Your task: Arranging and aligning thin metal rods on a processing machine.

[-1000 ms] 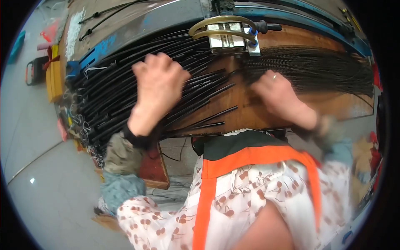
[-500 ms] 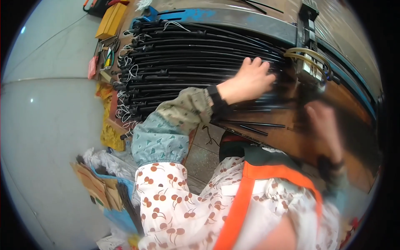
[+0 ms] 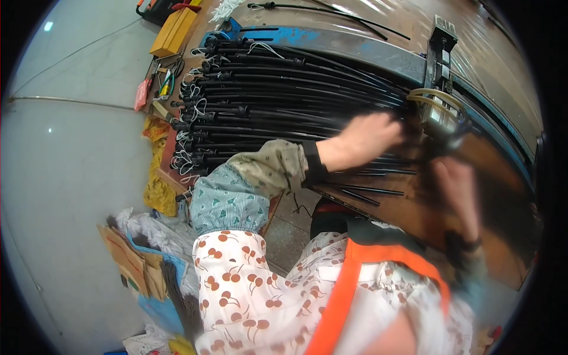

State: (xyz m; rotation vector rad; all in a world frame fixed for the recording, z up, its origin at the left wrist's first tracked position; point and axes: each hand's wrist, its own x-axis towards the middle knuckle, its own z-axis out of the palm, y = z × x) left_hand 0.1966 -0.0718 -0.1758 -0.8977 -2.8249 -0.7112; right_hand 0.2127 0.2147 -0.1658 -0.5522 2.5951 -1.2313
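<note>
Many slim black rods (image 3: 278,112) lie side by side across the workbench, with thick collars and white cord loops at their left ends. My left hand (image 3: 370,139) is over their right ends, back of the hand up, its fingers bent and smeared by motion. Whether it grips a rod cannot be made out. To the right, below a bench-mounted device (image 3: 439,109) with yellowish tubes, my right hand (image 3: 458,186) hangs over the brown bench top (image 3: 408,210). That hand is blurred too, and its fingertips are not clear. A few loose rods (image 3: 361,192) stick out at the near edge.
Behind the rods runs a worn blue-and-grey metal beam (image 3: 331,47). A yellow box (image 3: 176,31) and small tools (image 3: 164,89) sit at the bench's left end, with yellow cloth (image 3: 158,183) hanging below. Cardboard and bags (image 3: 148,266) stand on the floor at left.
My left hand has come nearer and slightly right over the rod ends, its fingers now more blurred. My right hand stays below the device, a little lower. The whole view has shifted slightly.
</note>
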